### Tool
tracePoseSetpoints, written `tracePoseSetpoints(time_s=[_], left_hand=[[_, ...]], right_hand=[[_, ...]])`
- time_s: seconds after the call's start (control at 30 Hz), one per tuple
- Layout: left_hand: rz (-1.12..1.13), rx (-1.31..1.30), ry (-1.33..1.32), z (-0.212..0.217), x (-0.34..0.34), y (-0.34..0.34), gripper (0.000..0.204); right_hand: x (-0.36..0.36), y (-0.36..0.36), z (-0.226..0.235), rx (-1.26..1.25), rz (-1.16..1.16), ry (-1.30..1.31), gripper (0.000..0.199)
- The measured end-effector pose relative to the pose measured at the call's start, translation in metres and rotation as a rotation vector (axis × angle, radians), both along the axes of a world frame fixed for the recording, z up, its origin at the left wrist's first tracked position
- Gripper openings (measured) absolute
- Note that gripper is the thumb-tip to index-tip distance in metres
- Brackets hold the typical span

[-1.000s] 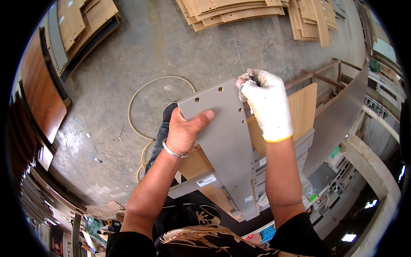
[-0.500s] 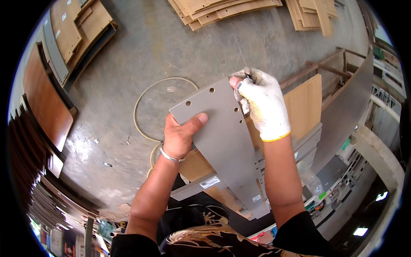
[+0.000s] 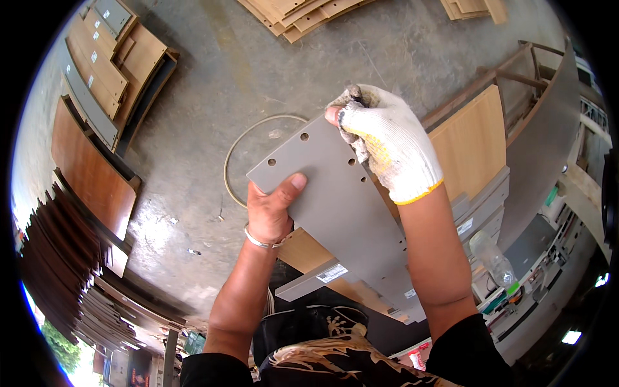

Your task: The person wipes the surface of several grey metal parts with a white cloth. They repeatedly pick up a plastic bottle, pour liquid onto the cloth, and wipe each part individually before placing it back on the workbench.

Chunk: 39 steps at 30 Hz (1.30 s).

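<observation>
A long grey board (image 3: 342, 206) with several small drilled holes is held up in front of me over the concrete floor. My bare left hand (image 3: 271, 209), a metal bangle on its wrist, grips the board's left edge with the thumb on top. My right hand (image 3: 387, 145) wears a white knit glove and pinches the board's far top corner. Something small and dark sits between its fingertips, too hidden to identify.
A stack of wood and grey panels (image 3: 474, 148) lies under the board to the right. A hose loop (image 3: 238, 151) lies on the floor. Brown panels (image 3: 84, 168) lean at the left, light boards (image 3: 303, 16) lie at the top. A plastic bottle (image 3: 493, 258) stands at the right.
Both hands have kept their grip on the grey board. The board has drifted slightly left and up in the view as my head moved; the gloved hand stays at the top corner.
</observation>
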<state>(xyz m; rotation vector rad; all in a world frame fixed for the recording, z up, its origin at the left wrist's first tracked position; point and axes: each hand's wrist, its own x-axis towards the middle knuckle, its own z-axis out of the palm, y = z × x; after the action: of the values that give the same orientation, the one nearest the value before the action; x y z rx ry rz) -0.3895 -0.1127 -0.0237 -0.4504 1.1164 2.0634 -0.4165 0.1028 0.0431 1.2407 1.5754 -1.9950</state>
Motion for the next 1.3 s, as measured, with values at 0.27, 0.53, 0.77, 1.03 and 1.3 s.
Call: tracePoseSetpoints(time_s=[0.27, 0.53, 0.77, 1.03, 1.3], left_hand=[[0.005, 0.006, 0.005, -0.005, -0.001, -0.004, 0.049], [0.026, -0.014, 0.010, -0.001, 0.001, -0.001, 0.050], [0.027, -0.020, 0.014, -0.001, 0.001, -0.001, 0.050], [0.002, -0.018, 0.022, -0.003, 0.001, 0.000, 0.042], [0.003, 0.002, 0.003, 0.001, 0.000, 0.003, 0.038]], right_hand=[[0.006, 0.002, 0.002, -0.110, -0.071, -0.014, 0.008], [0.003, 0.005, -0.003, -0.154, -0.075, -0.009, 0.007], [-0.002, 0.003, -0.004, -0.032, 0.023, -0.003, 0.013], [0.012, -0.013, -0.001, 0.361, 0.133, 0.138, 0.012], [0.001, -0.012, 0.008, 0.495, 0.278, 0.099, 0.004]])
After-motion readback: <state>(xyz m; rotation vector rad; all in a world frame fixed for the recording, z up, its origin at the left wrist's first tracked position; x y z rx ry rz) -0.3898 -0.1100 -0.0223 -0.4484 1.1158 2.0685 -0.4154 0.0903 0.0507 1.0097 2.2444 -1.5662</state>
